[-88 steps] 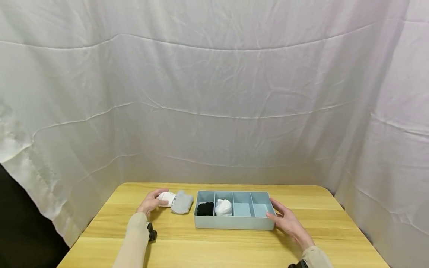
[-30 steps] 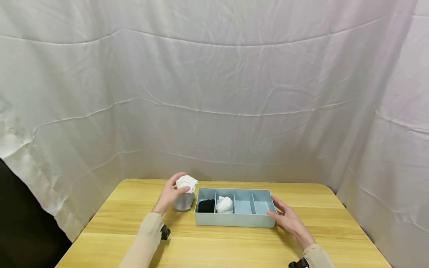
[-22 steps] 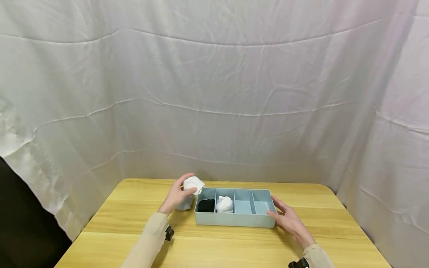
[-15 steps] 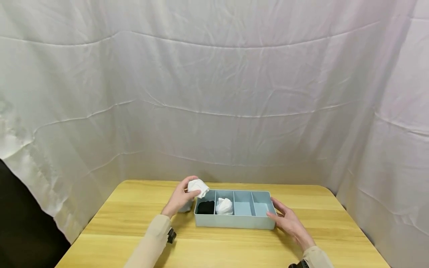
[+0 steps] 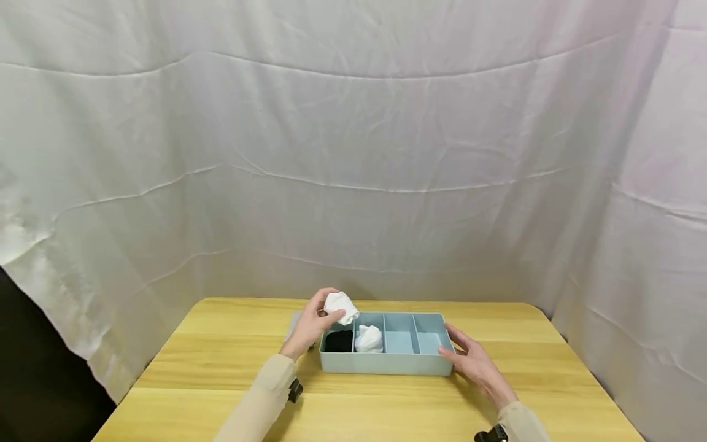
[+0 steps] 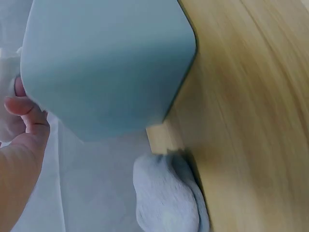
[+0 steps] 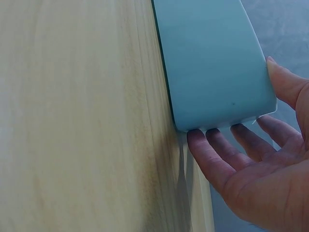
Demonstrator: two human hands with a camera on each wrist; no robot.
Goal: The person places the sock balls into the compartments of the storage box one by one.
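My left hand (image 5: 329,307) pinches a rolled white sock (image 5: 343,307) in the air over the left end of a light blue four-compartment tray (image 5: 386,366). A black sock (image 5: 338,342) fills the tray's leftmost compartment and another white sock (image 5: 369,339) the second; the two right compartments hold nothing. My right hand (image 5: 454,345) lies open against the tray's right end, its fingers (image 7: 212,157) touching the tray's wall (image 7: 212,63). A grey sock (image 6: 166,198) lies on the table just left of the tray, mostly hidden behind my left hand in the head view.
The wooden table (image 5: 221,368) is ringed by a white cloth backdrop (image 5: 353,153) close behind the tray and along the right side. The table's left edge drops to a dark floor.
My left hand picked the white sock up from beside the grey one and carried it rightward and up, over the tray's left end. The right hand stayed against the tray.
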